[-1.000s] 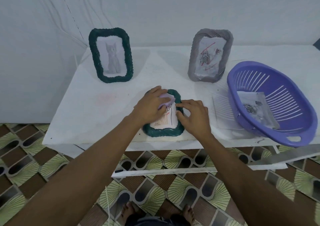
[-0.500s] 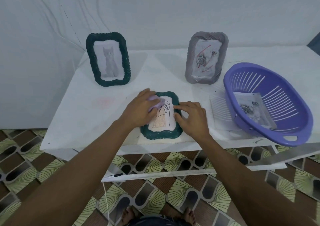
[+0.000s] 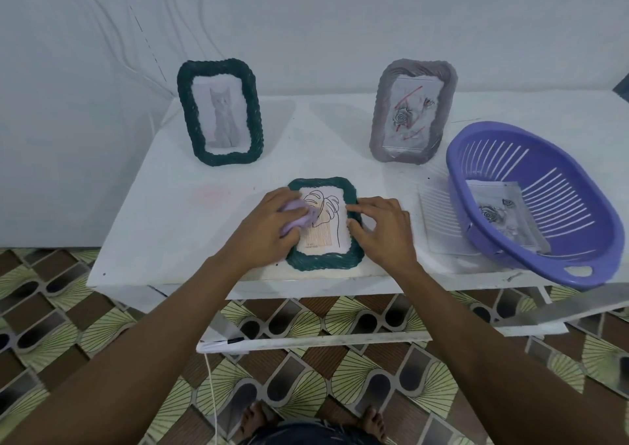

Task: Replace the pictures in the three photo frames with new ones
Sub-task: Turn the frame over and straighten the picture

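A dark green frame [image 3: 323, 263] lies flat on the white table [image 3: 170, 226] between the two hands, a leaf drawing [image 3: 326, 221] showing in it. The left hand [image 3: 269, 228] curls around a lilac cloth [image 3: 299, 219] and presses it on the frame's left side. The right hand [image 3: 384, 237] rests with fairly straight fingers on the frame's right rim, gripping nothing. Beyond the left hand stands a green cat frame [image 3: 184, 104] - beyond the right, a grey frame [image 3: 378, 121]. Right of the right hand sits a purple basket [image 3: 599, 240] holding a rose picture [image 3: 497, 213].
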A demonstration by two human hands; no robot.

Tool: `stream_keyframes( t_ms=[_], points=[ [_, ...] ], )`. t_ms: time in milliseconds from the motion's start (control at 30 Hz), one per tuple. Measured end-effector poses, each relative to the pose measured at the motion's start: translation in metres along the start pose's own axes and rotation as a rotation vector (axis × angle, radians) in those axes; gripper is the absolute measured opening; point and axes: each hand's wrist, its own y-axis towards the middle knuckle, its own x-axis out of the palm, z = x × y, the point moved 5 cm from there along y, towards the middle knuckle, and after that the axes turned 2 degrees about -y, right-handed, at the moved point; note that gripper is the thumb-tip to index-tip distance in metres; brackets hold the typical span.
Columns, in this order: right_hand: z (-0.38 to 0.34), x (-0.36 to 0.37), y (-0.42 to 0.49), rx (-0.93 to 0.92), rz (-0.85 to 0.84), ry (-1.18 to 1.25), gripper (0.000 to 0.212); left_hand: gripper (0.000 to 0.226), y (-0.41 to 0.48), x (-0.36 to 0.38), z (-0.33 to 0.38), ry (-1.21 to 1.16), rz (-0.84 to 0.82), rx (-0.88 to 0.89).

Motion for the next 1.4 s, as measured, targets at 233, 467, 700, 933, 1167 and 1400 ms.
stream_keyframes(
  t_ms=[233,467,700,933,1167,1400],
  points=[
    [-0.001,-0.001,-0.001,0.005,-0.008,-0.018,0.03,0.038,0.034,0.0,-0.007,-0.019,0.04,-0.091],
    [-0.002,-0.002,-0.001,0.003,0.005,-0.005,0.028,0.039,-0.02,0.002,0.019,-0.024,-0.055,0.105],
    [-0.002,-0.002,-0.001,-0.007,0.004,-0.001,0.027,0.039,-0.04,-0.017,0.006,-0.021,0.066,0.024],
    [-0.001,-0.001,-0.002,-0.022,0.018,-0.003,0.027,0.042,-0.08,-0.066,-0.072,0.19,0.253,-0.347],
    [-0.003,0.0,-0.002,-0.026,0.021,-0.02,0.026,0.077,-0.096,-0.052,-0.086,0.438,-0.059,-0.476],
    [-0.004,-0.001,-0.002,-0.025,0.015,-0.006,0.026,0.085,-0.091,-0.054,-0.08,0.505,-0.075,-0.473]
  ],
)
